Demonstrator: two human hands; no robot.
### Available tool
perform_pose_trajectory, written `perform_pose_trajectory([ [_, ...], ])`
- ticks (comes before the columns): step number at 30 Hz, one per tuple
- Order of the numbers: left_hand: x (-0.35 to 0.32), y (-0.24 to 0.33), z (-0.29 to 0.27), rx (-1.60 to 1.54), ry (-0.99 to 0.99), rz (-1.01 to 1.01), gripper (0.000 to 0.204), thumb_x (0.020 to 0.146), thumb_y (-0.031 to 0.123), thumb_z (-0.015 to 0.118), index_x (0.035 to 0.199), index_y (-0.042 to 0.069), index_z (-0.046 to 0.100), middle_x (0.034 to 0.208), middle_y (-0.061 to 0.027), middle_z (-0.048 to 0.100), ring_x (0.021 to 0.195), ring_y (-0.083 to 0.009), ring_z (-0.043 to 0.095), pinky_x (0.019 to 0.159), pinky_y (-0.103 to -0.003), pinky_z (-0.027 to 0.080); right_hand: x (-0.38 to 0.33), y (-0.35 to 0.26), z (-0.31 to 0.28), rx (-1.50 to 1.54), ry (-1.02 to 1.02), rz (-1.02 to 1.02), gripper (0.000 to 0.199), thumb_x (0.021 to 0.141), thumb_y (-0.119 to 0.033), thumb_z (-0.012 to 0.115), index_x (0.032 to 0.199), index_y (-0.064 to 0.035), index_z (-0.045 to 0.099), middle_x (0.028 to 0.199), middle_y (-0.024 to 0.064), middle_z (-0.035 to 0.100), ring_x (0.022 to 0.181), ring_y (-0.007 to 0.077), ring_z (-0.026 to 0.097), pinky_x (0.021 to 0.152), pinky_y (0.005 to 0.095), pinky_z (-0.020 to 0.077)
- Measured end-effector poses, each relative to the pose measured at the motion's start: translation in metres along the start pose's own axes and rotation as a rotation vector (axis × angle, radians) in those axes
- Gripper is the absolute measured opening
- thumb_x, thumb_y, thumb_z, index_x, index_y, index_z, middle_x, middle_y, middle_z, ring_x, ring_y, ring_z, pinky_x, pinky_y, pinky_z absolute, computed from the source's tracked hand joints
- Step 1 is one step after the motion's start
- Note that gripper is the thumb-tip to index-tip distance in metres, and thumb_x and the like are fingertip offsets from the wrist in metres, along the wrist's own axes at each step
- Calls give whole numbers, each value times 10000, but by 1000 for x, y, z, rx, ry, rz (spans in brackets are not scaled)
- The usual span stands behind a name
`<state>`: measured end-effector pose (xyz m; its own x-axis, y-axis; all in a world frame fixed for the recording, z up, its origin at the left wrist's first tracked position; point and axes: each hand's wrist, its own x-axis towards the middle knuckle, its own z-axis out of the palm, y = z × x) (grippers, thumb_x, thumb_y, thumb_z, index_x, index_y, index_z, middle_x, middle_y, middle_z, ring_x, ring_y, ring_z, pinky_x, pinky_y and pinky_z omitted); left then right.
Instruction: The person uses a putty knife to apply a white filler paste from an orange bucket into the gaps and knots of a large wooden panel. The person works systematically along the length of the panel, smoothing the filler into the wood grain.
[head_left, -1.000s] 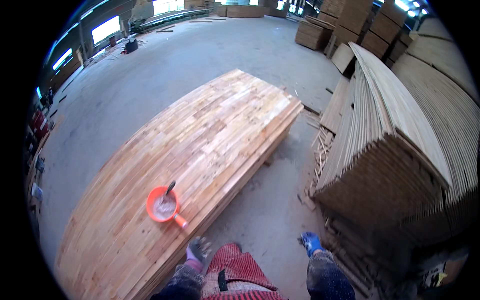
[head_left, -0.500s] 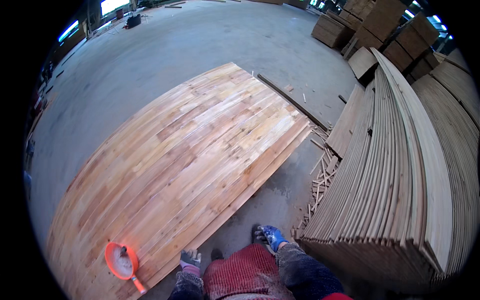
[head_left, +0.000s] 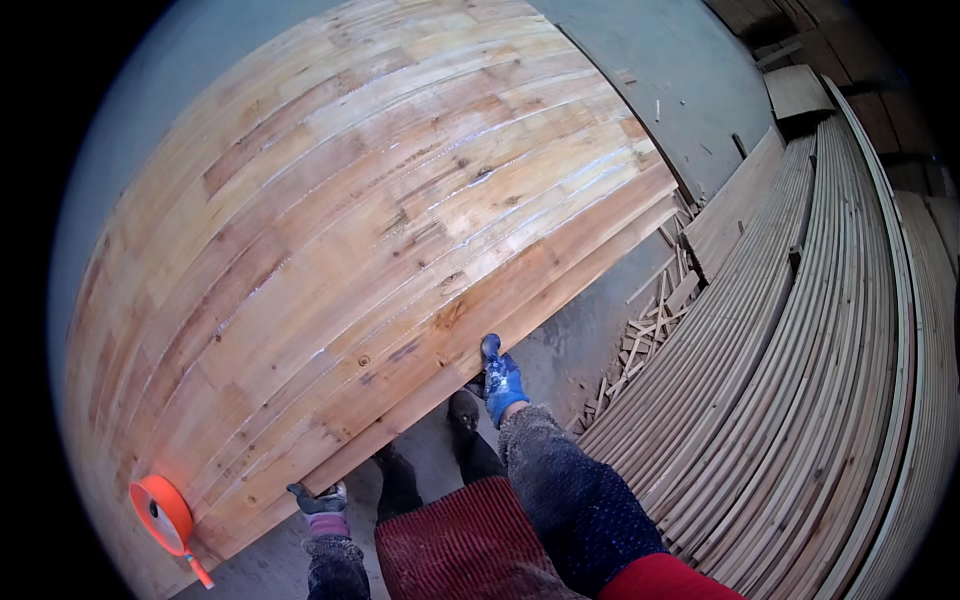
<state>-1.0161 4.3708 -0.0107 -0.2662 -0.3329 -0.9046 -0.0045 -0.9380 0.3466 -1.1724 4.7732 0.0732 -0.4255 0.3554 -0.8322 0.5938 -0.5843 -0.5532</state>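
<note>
A large wooden panel (head_left: 330,260), made of many joined strips with white glue-like lines along some seams, lies in front of me. Its near edge shows a stepped second layer (head_left: 560,320). My right hand (head_left: 503,380), in a blue glove with white smears, grips that edge with the thumb on top; its other fingers are mostly hidden. Farther left along the same edge, my left hand (head_left: 325,503), in a grey and purple glove, is closed on it too. An orange pan-like container (head_left: 175,510) with a handle rests on the panel's near left corner.
A long stack of boards (head_left: 740,330) stands close on my right. Small wood offcuts (head_left: 650,330) litter the concrete floor (head_left: 610,290) between stack and panel. A dark bar (head_left: 625,95) lies along the panel's far right end.
My right hand has moved from beside my body up to the panel's edge. My left hand now holds the edge farther left in view. The view has tilted down and come closer to the panel.
</note>
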Motion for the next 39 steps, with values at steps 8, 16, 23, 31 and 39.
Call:
perform_pose_trajectory([
  [8, -49, 2, 32, 30, 131, -167, 533, 906, 465, 549, 1303, 110, 539, 1323, -92, 569, 1209, -281, 546, 1030, -450, 438, -16, -19, -7, 98, 54, -68, 618, 878, -447, 652, 1310, -41, 478, 1132, 112, 614, 957, 265, 621, 820, 421, 549],
  [16, -4, 34, 12, 149, -197, -101, 504, 956, 311, 534, 1313, -39, 466, 1319, -130, 560, 1181, -253, 553, 1019, -354, 452, -25, -22, 4, 120, -55, -138, 554, 919, -411, 621, 1239, 34, 535, 1075, 105, 621, 945, 208, 558, 838, 353, 457],
  [23, 23, 20, -18, 119, -63, -219, 448, 861, 293, 631, 1226, 36, 591, 1236, -124, 618, 1109, -282, 605, 973, -416, 487, 7, -5, -6, 116, 15, -27, 561, 909, -416, 630, 1275, -11, 498, 1119, 99, 608, 990, 218, 589, 820, 381, 513],
  [31, -4, 10, 13, 80, 47, -79, 412, 859, 196, 617, 1230, 19, 583, 1282, -148, 586, 1180, -278, 563, 1056, -439, 428, 23, 12, 1, 280, 30, -80, 356, 889, -345, 682, 1129, -88, 623, 939, 13, 646, 749, 136, 575, 617, 294, 465],
  [39, 6, 25, 2, 88, 109, -188, 349, 873, 159, 607, 1183, -2, 609, 1196, -130, 640, 1105, -246, 609, 1017, -389, 468, 30, 10, -8, 150, -10, -150, 351, 862, -171, 713, 1140, 16, 606, 1014, 60, 671, 848, 156, 610, 783, 299, 489],
])
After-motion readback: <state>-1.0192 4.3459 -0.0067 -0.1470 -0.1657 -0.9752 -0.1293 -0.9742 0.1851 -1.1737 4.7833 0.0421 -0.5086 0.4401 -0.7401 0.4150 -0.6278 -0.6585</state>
